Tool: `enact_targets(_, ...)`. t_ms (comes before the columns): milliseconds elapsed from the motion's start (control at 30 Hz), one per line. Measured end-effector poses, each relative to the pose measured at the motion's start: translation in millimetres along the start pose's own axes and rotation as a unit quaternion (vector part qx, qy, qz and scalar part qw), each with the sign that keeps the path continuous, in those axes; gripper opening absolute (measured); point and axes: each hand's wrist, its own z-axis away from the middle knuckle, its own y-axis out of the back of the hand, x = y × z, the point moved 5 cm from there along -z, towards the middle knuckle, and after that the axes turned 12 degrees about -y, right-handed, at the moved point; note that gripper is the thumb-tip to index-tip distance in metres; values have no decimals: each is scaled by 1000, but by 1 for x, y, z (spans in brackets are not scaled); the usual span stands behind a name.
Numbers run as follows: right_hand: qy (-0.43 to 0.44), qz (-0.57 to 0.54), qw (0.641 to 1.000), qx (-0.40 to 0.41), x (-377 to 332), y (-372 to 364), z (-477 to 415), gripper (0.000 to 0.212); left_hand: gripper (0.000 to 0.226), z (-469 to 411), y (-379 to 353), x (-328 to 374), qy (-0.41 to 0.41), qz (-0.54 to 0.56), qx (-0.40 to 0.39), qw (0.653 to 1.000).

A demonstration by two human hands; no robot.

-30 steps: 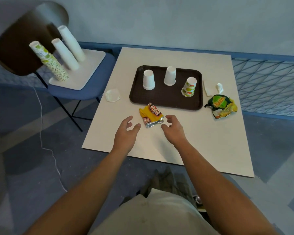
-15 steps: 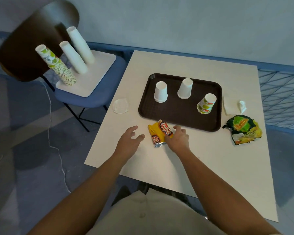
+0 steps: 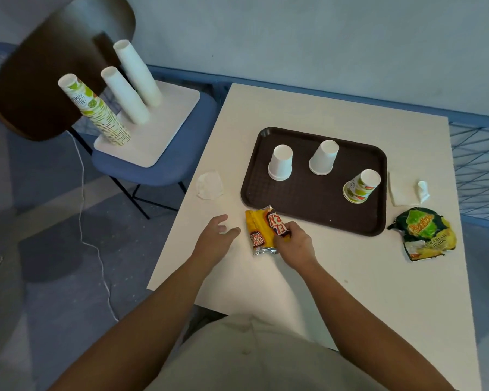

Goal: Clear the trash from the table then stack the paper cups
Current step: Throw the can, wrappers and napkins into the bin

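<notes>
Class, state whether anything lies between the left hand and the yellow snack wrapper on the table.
Nothing visible does. Only bare table separates the open left hand from the yellow wrapper, whose right side the right hand grips.

Matt pale worktop (image 3: 350, 292), dark brown plastic tray (image 3: 316, 204) with a fine grid texture, matt white paper cups (image 3: 280, 162), glossy crinkled yellow wrapper (image 3: 259, 232) with silver foil end, shiny crumpled green chip bag (image 3: 425, 234), soft white paper napkin (image 3: 401, 190), blue cloth chair seat (image 3: 153, 170)
</notes>
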Motion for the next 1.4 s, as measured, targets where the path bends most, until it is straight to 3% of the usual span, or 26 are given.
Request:
enact_targets(233, 44, -79, 996, -27, -75, -30, 15, 10, 65, -31, 35, 9, 12, 72, -17, 997)
enact_targets(400, 65, -65, 995, -39, -120, -61, 12, 7, 29, -47, 69, 16, 27, 163, -5, 986)
enact_targets(633, 91, -25, 994, -61, -164, -108, 2, 10, 17, -77, 119, 0, -4, 93, 22, 995)
enact_targets(800, 44, -85, 992, -78, -183, -125, -17, 18, 17, -93, 150, -12, -17, 67, 66, 995)
enact_targets(933, 46, -15, 999, 26, -201, -123, -45, 37, 17, -102, 164, -15, -27, 20, 59, 998)
enact_targets(1100, 40, 138, 988, 59, -214, -139, -75, 53, 27, -112, 175, -16, -40, -8, 47, 998)
enact_targets(1200, 33, 219, 972, 79, -211, -147, -81, 58, 22, -115, 178, -12, -50, -9, 42, 998)
enact_targets(1400, 25, 233, 969, 83, -197, -160, -81, 58, 34, -122, 176, 0, -86, -12, 26, 996)
